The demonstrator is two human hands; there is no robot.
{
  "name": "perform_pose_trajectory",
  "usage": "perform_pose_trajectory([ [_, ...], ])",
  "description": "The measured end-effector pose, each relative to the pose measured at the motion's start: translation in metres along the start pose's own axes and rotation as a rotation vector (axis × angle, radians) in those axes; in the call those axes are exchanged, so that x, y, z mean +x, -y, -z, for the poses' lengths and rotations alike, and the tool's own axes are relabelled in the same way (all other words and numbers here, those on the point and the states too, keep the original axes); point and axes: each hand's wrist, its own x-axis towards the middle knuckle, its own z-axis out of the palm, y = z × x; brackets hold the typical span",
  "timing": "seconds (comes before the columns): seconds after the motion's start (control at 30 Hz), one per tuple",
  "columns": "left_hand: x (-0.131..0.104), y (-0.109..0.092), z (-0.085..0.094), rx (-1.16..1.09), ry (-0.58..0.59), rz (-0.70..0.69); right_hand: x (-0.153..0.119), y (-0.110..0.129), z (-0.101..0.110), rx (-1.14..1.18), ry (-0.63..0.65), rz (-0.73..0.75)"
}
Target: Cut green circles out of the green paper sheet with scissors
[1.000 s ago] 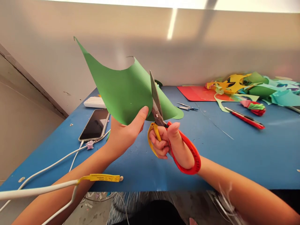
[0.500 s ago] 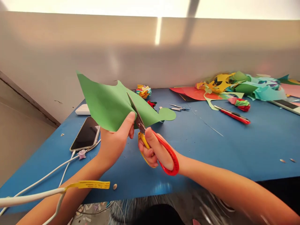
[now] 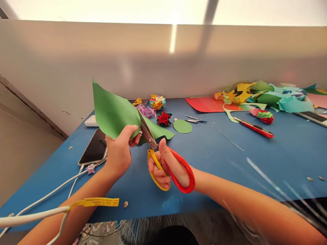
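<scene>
A sheet of green paper (image 3: 112, 110) is pinched in my left hand (image 3: 121, 149), thumb on top and fingers underneath. My right hand (image 3: 163, 166) is wrapped in the handles of a pair of scissors (image 3: 150, 139), one loop red and the other yellow. The blades lie across the paper just right of my left fingertips, pointing up and away. To the right of the scissors the paper droops towards the table. A round green paper piece (image 3: 183, 126) lies flat beyond the sheet's right end, beside a red paper flower (image 3: 164, 118).
The blue table (image 3: 204, 163) holds a phone (image 3: 94, 146) with white cables (image 3: 51, 192) at left. Purple (image 3: 145, 111) and multicoloured paper flowers (image 3: 157, 102) stand behind. Pens (image 3: 195, 119), a red cutter (image 3: 254, 128), red paper (image 3: 204, 105) and heaped scraps (image 3: 270, 93) lie to the right.
My left hand has drawn the green sheet a little left and down, and the sheet has turned. The scissor blades sit slightly lower. The red and purple flowers now show more fully.
</scene>
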Motion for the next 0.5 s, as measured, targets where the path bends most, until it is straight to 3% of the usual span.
perform_pose_trajectory([
  [0.23, 0.004, -0.007, -0.001, -0.106, -0.040, 0.017, -0.004, 0.001, 0.003, -0.232, 0.134, 0.171],
  [0.4, 0.005, -0.009, -0.003, -0.125, -0.061, 0.025, -0.003, 0.001, 0.006, -0.204, 0.155, 0.085],
  [0.5, 0.009, -0.014, -0.004, -0.163, -0.178, -0.022, -0.002, 0.002, 0.007, -0.245, 0.158, 0.093],
])
